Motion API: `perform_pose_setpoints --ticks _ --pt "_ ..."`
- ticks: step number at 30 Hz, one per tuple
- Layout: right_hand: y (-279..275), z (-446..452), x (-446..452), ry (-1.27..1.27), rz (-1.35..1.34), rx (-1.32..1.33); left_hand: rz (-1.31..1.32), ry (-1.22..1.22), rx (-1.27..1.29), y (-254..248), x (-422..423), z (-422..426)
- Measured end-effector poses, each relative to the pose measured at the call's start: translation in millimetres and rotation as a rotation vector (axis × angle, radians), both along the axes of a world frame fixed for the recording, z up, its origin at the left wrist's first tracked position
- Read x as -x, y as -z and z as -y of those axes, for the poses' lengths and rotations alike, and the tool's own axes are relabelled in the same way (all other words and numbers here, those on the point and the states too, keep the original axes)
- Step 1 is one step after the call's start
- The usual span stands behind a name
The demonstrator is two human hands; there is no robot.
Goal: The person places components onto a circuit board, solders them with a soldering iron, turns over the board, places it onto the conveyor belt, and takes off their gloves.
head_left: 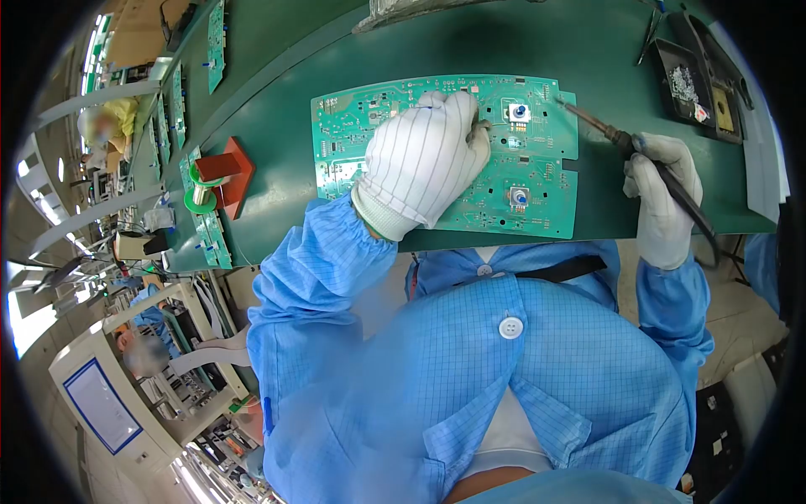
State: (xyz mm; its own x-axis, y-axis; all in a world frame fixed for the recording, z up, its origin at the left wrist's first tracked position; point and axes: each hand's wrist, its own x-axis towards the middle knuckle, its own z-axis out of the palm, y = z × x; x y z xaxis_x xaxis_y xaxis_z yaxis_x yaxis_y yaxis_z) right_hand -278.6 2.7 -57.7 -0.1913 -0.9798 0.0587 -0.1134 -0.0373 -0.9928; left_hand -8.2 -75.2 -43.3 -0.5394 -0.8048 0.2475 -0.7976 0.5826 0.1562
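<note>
A large green circuit board (550,181) lies flat on the green bench, with two blue-shafted knob parts (520,112) on its right half. My left hand (424,164), in a white striped glove, rests on the middle of the board. Its thumb and forefinger are pinched together beside the upper knob part; whatever sits between them is hidden. Right of the board, my right hand (667,181), gloved in white too, grips a soldering iron (620,137). The iron's tip points left, over the board's upper right corner.
A solder wire spool (200,195) stands by a red holder (239,176) on the left. Several smaller circuit boards (217,46) line the far left. Top right holds a black tray (676,71) of small parts and tweezers (647,38). Clear plastic (411,10) lies at the back.
</note>
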Motion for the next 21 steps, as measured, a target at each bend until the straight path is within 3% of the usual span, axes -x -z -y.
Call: perform_pose_setpoints --ticks 3,5,21 --pt "4.7 3.7 16.7 -0.122 0.099 -0.092 0.031 0.051 0.008 -2.7 -2.0 3.3" --pt "4.9 12.4 22.4 -0.371 -0.228 0.253 0.045 0.081 -0.003 1.6 -2.7 8.1" --pt "0.7 16.6 19.6 -0.448 -0.353 0.283 0.045 0.119 -0.121 -5.8 -3.1 20.2"
